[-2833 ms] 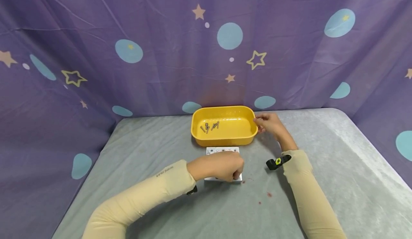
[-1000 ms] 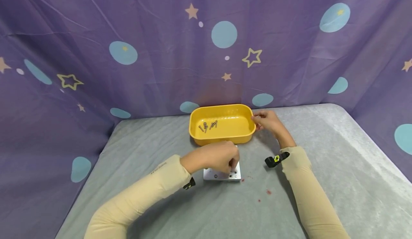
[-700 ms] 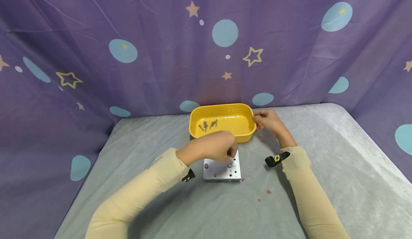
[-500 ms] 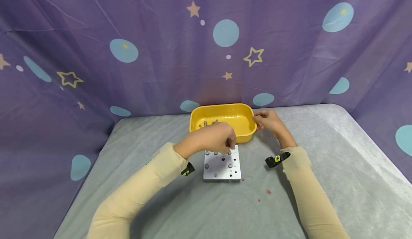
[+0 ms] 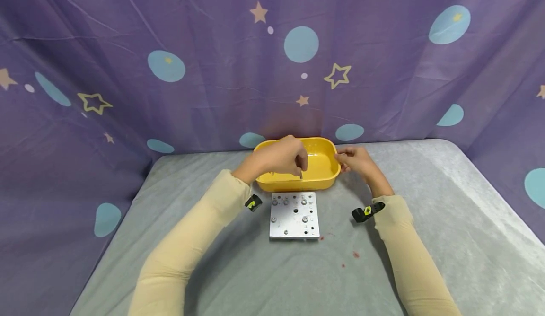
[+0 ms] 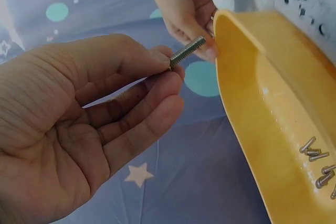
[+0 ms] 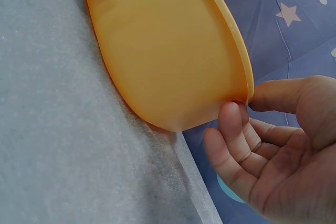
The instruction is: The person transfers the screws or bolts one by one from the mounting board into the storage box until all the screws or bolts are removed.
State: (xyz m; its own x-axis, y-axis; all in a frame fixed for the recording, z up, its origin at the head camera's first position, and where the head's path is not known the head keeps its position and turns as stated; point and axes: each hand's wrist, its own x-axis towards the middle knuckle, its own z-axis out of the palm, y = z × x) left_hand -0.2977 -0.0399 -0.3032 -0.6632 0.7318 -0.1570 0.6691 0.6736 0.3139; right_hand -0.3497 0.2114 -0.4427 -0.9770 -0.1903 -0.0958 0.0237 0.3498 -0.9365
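My left hand [image 5: 284, 157] is over the yellow tray [image 5: 298, 185] in the head view. Between thumb and fingertips it pinches a screw [image 6: 187, 51]; the threaded end sticks out and the head is hidden by the fingers. My right hand [image 5: 357, 163] pinches the tray's right rim, thumb and finger on either side of the wall in the right wrist view. In front of the tray lies a square metal plate [image 5: 294, 226] with holes, and several screws stand in it. More loose screws [image 6: 317, 157] lie inside the tray, mostly hidden from the head view by the left hand.
A grey cloth covers the table [image 5: 238, 278], with small red marks [image 5: 356, 254] right of the plate. Behind the tray hangs a purple curtain [image 5: 221, 103] patterned with stars and dots. Each wrist carries a black strap-mounted camera [image 5: 362, 215].
My left hand has risen off the metal plate and moved back over the tray, drawing a screw out with it. The plate is now uncovered. The right hand has kept its hold on the rim.
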